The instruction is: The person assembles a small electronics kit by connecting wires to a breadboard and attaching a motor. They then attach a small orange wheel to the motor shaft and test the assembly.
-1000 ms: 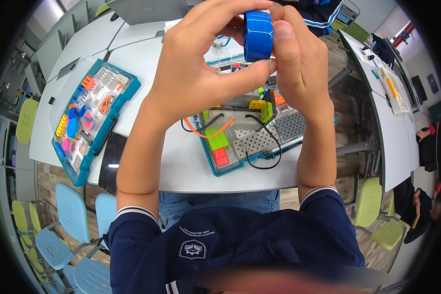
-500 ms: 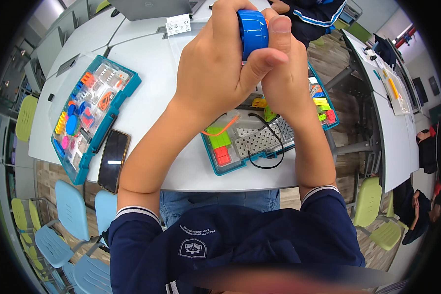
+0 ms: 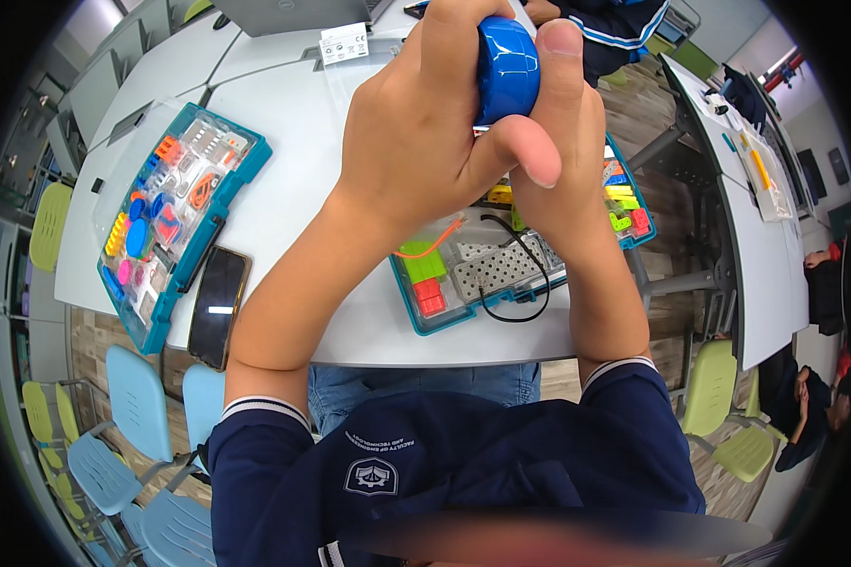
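Observation:
Between my two hands, high above the table, is a glossy blue wheel-like part (image 3: 509, 71). My left hand (image 3: 416, 123) wraps its fingers round the left side of it, with the thumb bent below it toward my other hand. My right hand (image 3: 567, 142) grips it from the right, thumb pointing up beside its rim; the right fingers are mostly hidden behind. Below my hands lies an open parts case (image 3: 433, 326) with green and red blocks and a perforated grey plate (image 3: 496, 274). A black cable (image 3: 547, 274) loops over its front edge, and an orange cable (image 3: 430, 248) lies by the green blocks.
A second teal-edged case (image 3: 213, 203) of colourful parts lies on the left of the white table (image 3: 284, 227), beside a black phone (image 3: 219, 307). At the far side are a laptop (image 3: 288, 14), a white printed box (image 3: 343, 44) and another person's sleeve (image 3: 624, 33).
The blue part has tilted and shifted slightly right in my hands. My left thumb has moved down, its tip bent lower, and my right thumb has shifted a little to the right.

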Demonstrator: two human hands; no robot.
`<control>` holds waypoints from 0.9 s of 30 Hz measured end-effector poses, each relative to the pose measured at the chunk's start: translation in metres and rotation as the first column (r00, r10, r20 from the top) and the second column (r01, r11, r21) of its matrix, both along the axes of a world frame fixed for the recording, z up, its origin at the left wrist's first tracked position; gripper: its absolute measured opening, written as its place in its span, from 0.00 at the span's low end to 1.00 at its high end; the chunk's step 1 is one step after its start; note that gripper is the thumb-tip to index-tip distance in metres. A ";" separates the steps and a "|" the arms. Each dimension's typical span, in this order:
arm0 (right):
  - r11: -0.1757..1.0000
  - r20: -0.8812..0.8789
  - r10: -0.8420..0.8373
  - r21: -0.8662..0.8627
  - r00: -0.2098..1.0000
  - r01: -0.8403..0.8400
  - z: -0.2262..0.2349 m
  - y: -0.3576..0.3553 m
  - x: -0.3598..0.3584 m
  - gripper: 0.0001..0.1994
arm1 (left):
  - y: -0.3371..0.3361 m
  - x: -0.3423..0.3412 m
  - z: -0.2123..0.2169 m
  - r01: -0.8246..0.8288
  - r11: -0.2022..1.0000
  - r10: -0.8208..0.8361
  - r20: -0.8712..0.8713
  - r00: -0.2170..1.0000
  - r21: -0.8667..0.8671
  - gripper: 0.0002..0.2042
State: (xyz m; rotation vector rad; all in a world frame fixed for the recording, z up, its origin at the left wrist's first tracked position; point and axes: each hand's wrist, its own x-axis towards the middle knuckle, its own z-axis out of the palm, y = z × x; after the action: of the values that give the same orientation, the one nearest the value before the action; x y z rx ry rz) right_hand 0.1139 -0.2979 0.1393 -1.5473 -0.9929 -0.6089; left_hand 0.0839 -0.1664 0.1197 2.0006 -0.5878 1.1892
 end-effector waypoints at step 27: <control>0.993 -0.129 0.115 0.032 0.985 -0.112 0.000 -0.001 0.011 0.22 | -0.006 0.001 0.005 0.129 0.956 -0.153 -0.072 0.986 -0.265 0.19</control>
State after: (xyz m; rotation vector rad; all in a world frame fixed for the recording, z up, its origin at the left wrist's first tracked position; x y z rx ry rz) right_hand 0.1253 -0.2993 0.1391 -1.4785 -0.9631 -0.4333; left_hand 0.0853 -0.1727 0.1247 1.7508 -0.4924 1.0254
